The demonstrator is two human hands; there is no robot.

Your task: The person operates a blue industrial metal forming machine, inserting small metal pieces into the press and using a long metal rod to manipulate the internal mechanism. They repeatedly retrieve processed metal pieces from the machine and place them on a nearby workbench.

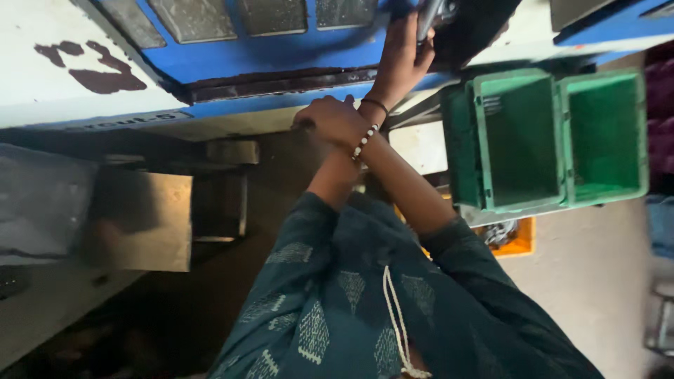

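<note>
My arms cross in front of a blue and white machine. My left hand, with a thin black band at the wrist, reaches up and grips a metal handle at the top edge of the view. My right hand, wearing a black and white bead bracelet, is curled into a fist at the machine's lower edge. It closes on a small dark piece that its fingers mostly hide. My teal patterned sleeves fill the bottom of the view.
Two empty green plastic crates stand side by side at the right. An orange bin with metal parts sits below them. A steel plate and a dark recess lie at the left.
</note>
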